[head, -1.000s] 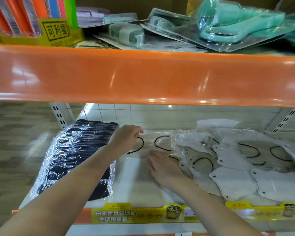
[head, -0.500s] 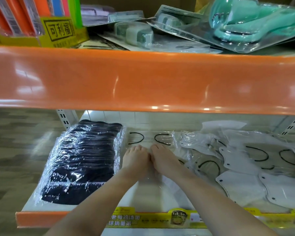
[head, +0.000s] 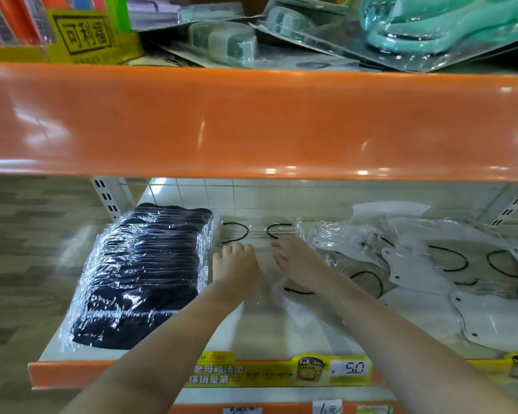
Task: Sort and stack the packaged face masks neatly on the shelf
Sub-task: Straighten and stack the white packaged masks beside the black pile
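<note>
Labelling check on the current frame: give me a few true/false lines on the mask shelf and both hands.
1. The black mask stack sits at the shelf's left end. True.
2. Both hands rest on the clear-packaged white masks in the middle. True.
3. The left hand holds a black mask pack. False: it lies on the clear packs beside the black stack.
4. The white masks on the right are neatly stacked. False: they lie scattered and overlapping.
5. The right hand is lifted off the shelf. False: it lies flat on the packs.

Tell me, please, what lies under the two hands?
Both the left hand and right hand rest on clear-wrapped white masks with black loops; the part beneath the palms is covered.
</note>
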`<state>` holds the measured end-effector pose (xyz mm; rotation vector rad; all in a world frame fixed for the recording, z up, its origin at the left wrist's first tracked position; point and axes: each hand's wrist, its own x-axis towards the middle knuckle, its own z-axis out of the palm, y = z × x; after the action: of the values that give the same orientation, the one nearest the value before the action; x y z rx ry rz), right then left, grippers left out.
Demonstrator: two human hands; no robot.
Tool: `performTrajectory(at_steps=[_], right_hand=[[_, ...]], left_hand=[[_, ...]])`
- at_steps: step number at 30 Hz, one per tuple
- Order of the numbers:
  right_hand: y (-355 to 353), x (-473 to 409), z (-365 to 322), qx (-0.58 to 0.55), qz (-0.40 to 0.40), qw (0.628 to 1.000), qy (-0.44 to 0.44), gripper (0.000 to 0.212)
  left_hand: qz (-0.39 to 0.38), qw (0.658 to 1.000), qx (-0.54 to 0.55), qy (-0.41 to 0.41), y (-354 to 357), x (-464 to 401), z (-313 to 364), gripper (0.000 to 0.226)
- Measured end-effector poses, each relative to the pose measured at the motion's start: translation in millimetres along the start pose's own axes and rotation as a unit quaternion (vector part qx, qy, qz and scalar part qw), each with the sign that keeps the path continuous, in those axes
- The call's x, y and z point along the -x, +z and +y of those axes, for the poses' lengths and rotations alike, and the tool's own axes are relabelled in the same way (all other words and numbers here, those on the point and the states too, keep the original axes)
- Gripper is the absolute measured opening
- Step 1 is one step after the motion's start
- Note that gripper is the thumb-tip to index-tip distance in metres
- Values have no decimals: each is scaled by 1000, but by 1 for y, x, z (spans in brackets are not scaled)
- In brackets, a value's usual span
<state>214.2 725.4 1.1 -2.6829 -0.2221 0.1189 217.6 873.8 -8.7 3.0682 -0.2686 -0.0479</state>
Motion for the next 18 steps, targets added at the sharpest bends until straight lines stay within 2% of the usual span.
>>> performTrajectory(at_steps=[4, 7, 10, 14, 18], right_hand=[[-13, 34, 6, -27, 42, 999, 12, 31], [-8, 59, 19, 24, 30, 999, 16, 36], [5, 73, 33, 57, -12, 998, 12, 52], [14, 79, 38, 68, 7, 998, 7, 58], [11, 78, 35, 78, 35, 996, 3, 51]], left_hand=[[69, 996, 32, 53, 2, 16, 10, 29], [48, 993, 87, 64, 9, 30, 25, 31], [29, 991, 111, 71, 11, 39, 37, 34], [22, 989, 124, 83, 17, 49, 47, 29], [118, 979, 117, 119, 30, 54, 45, 25]])
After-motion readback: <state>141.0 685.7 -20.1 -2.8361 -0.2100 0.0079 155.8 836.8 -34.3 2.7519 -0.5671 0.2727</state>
